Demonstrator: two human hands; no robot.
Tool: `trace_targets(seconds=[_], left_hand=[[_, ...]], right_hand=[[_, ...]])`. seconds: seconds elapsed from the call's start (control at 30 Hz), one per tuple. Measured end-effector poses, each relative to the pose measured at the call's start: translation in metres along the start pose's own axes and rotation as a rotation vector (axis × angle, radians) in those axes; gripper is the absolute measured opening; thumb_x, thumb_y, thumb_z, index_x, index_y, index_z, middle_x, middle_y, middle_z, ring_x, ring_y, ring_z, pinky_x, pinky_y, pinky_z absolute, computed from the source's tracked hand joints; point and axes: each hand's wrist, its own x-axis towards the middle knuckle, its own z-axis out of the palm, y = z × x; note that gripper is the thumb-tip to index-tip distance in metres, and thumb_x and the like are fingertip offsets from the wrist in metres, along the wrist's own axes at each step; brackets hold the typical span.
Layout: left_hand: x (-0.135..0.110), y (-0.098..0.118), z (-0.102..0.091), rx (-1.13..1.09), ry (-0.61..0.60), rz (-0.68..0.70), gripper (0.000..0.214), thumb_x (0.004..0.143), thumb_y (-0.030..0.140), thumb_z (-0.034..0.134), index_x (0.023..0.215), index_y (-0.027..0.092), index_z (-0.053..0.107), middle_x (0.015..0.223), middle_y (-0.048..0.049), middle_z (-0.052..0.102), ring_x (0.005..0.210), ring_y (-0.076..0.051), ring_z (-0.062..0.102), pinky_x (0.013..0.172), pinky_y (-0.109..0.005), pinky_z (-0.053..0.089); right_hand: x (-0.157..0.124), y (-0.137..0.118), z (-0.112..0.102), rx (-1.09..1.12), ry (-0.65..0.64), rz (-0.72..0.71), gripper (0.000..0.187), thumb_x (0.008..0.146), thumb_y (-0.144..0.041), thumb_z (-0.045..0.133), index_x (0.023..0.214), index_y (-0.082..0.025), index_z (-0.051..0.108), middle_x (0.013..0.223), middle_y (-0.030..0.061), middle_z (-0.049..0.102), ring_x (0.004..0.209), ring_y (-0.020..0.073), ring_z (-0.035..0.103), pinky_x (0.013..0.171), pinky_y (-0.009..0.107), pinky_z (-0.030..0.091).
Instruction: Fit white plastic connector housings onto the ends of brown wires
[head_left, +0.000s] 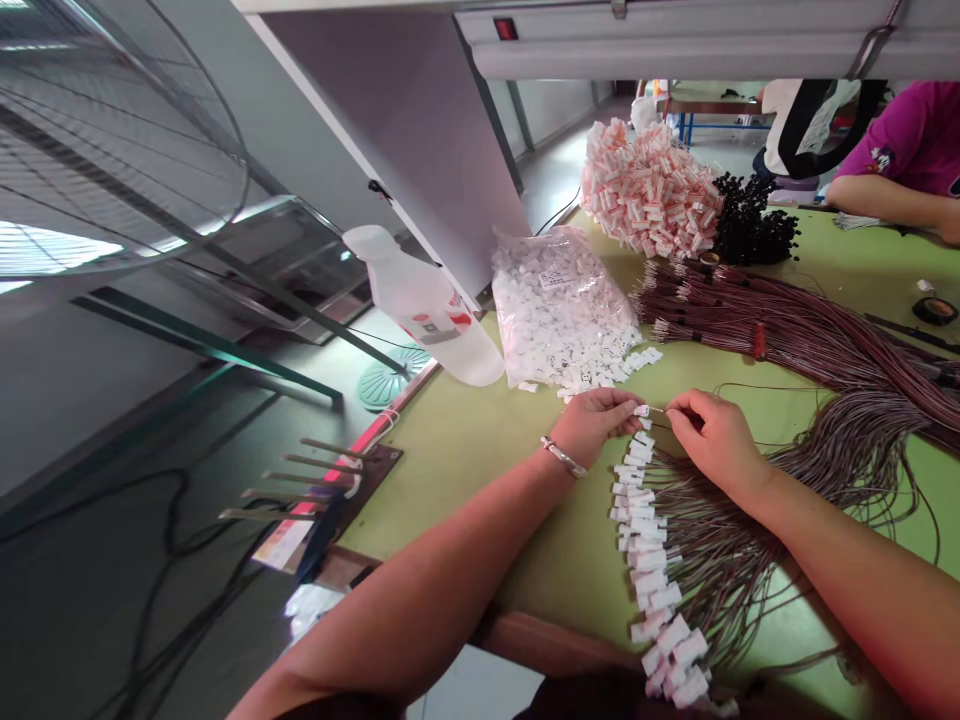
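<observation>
Between thumb and fingers, my left hand (598, 425) pinches a small white connector housing (642, 411). Facing it, my right hand (712, 440) grips a thin wire (658, 409) whose end reaches the housing; whether it sits inside I cannot tell. Below both hands runs a row of white connectors (646, 550) joined to brown wires (720, 540) that fan out to the right, partly under my right forearm. Past my left hand lies a clear plastic bag (562, 300) full of loose white housings, some spilled at its mouth.
A white plastic bottle (435, 310) leans beside the bag. Bundled brown wires (810, 330), a pile of pinkish connectors (649, 190) and black ones (754, 220) lie farther back. A rack with metal prongs (315, 480) sits at the left table edge. Another person's arm (892, 205) rests at the far right.
</observation>
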Motion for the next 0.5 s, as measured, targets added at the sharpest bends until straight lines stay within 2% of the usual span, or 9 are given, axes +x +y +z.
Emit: trace_targets(seconds=[0.17,0.33,0.5], left_hand=[[0.0,-0.0015,0.0002,-0.029,0.037,0.004,0.025,0.052,0.022,0.082,0.069,0.009,0.068,0.056,-0.0025,0.066,0.051,-0.009,0.062,0.057,-0.02,0.052],[-0.0017,-0.0001,-0.0011,-0.046,0.02,0.003,0.028,0.051,0.024,0.082,0.071,0.008,0.07,0.062,-0.0048,0.069,0.056,-0.011,0.064,0.063,-0.022,0.054],[-0.0047,0.0018,-0.001,0.076,-0.022,0.075,0.031,0.052,0.021,0.081,0.08,0.01,0.072,0.057,-0.0025,0.068,0.053,-0.009,0.061,0.06,-0.021,0.052]], right_hand=[[0.0,-0.0016,-0.0026,-0.01,-0.01,0.003,0.013,0.081,-0.023,0.05,0.074,-0.02,0.06,0.07,0.0016,0.065,0.065,0.0149,0.057,0.063,0.025,0.041],[0.0003,0.0032,-0.0002,-0.006,-0.024,0.04,0.013,0.08,-0.024,0.05,0.073,-0.02,0.061,0.068,0.0008,0.065,0.062,0.0141,0.057,0.06,0.024,0.04],[-0.0002,0.0076,0.003,0.053,-0.016,0.088,0.014,0.08,-0.026,0.05,0.074,-0.02,0.061,0.066,0.0002,0.064,0.059,0.0137,0.056,0.058,0.024,0.04]])
